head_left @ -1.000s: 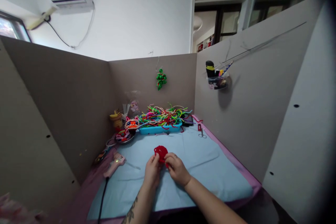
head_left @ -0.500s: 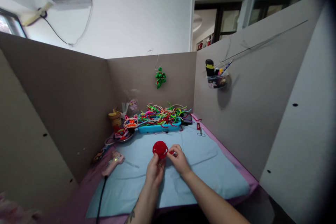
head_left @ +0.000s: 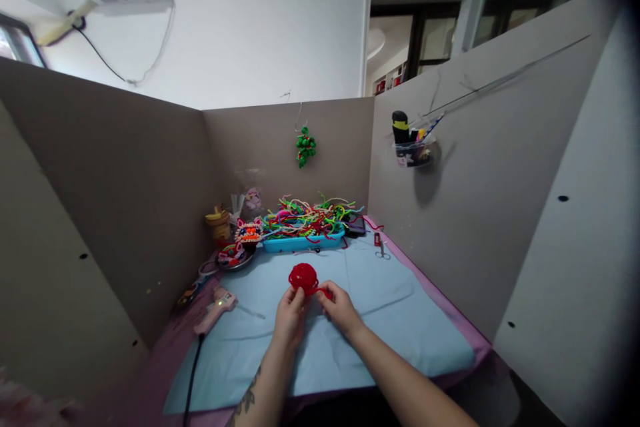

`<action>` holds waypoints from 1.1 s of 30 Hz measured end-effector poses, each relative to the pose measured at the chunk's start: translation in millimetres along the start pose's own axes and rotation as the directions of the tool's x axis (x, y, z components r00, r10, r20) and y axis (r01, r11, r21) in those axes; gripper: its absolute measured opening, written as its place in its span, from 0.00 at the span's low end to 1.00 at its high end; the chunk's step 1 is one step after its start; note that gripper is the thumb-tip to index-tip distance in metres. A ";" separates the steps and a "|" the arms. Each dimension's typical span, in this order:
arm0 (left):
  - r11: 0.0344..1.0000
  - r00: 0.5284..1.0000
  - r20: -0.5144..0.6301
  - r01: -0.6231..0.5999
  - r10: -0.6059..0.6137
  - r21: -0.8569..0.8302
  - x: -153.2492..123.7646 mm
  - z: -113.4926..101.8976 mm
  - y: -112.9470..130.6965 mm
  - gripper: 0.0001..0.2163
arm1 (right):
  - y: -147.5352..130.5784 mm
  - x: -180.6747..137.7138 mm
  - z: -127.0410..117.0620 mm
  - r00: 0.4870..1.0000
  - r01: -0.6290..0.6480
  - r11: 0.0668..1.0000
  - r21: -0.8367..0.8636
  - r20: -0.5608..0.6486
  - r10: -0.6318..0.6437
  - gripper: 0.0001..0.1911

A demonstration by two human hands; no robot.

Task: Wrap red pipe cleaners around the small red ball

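The red coiled ball (head_left: 303, 275) was held between the hands over the light-blue cloth (head_left: 240, 363), probably there so that both could work in plain sight. The left hand (head_left: 290, 317) had its fingers clamped on the ball's lower edge, seemingly to steady it. The right hand (head_left: 341, 310) had its fingers pinched together on a red strand (head_left: 323, 291) at the ball's right side, likely for control. A pink glue gun (head_left: 216, 313) lay to the left, presumably for easy reach.
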State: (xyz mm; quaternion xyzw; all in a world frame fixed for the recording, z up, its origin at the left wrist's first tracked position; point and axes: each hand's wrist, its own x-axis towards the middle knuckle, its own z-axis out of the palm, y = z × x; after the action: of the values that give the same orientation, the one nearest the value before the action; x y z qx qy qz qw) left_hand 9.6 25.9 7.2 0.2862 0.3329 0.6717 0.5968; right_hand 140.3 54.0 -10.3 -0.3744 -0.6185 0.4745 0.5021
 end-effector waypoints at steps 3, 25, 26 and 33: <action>0.992 0.997 0.002 -0.073 0.073 0.100 2.1 -2.0 -4.8 0.18 | 0.9 0.1 -0.4 0.997 -0.071 0.996 0.053 0.006 0.071 0.19; 0.988 0.997 0.071 0.018 -0.029 0.156 -4.9 0.9 -0.4 0.22 | 2.6 7.3 -13.1 0.989 0.047 0.971 0.235 -0.145 -0.012 0.27; 0.989 0.996 0.075 0.034 -0.045 0.145 -5.8 1.7 0.1 0.23 | 3.4 7.5 -13.1 0.996 0.027 0.953 0.302 -0.092 0.000 0.27; 0.978 1.000 0.018 -0.012 0.008 0.208 -7.7 3.4 1.7 0.21 | 4.7 6.8 -11.6 0.999 0.005 0.938 0.347 -0.036 0.008 0.26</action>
State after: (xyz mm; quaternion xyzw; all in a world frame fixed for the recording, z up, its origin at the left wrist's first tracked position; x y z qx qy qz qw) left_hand 12.1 18.5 10.8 0.3545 0.3945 0.6337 0.5631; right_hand 150.2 64.2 -12.5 -0.2890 -0.5158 0.5695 0.5711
